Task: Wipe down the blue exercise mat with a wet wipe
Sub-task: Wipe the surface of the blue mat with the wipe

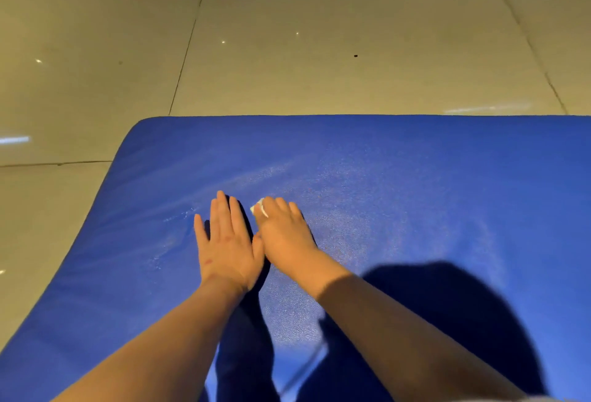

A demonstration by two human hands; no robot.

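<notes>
- Blue mat [415, 178] is lying flat on the tiled floor [287, 34], with its far edge and rounded far-left corner showing
- Near the mat's middle the right hand [284, 235] is working, its grip curling over the wet wipe [256, 208] and pressing it onto the mat; only a white corner is peeking out past the fingertips, toward the mat's far edge
- Just beside it, toward the mat's left edge, the left hand [228, 242] is lying flat, its grip released and holding nothing, apparently bracing
- Damp streaks are glinting toward the mat's left edge, while the mat's right side is looking dry, so wiping seems partly done
- Doing this well likely means spreading the wipe wider under the fingers, overlapping strokes toward the mat's right side, and shifting the bracing hand so that no patch is being missed
</notes>
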